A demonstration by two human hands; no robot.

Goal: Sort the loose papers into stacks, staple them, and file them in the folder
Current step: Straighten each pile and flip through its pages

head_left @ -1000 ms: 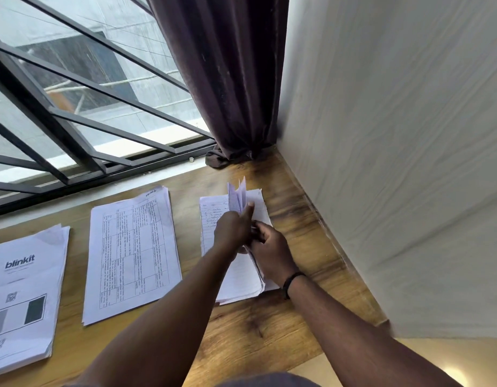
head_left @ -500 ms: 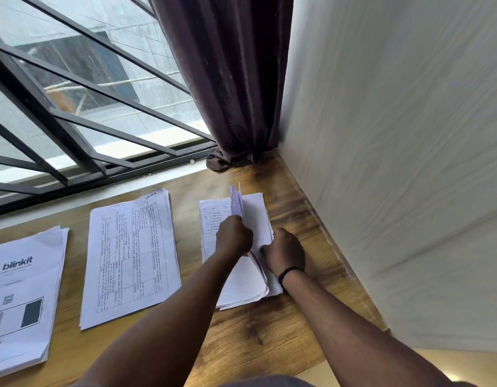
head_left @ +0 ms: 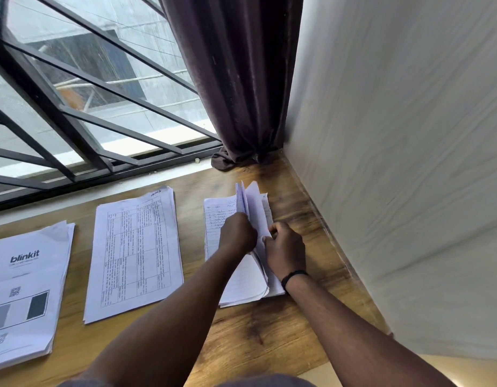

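Both hands working the right-hand pile of handwritten sheets

The handwritten pile (head_left: 236, 277) lies by the wall, long axis running away from the person. The left hand (head_left: 237, 236) pinches lifted sheets upright along that axis; the right hand (head_left: 283, 248), curled on the pile's right edge, is nearer the wall (no stapler or folder shows). Two other piles lie well left.

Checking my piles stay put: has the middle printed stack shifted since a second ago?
No. The middle stack keeps its place, far edge near the window sill, beside the blinkit stack.
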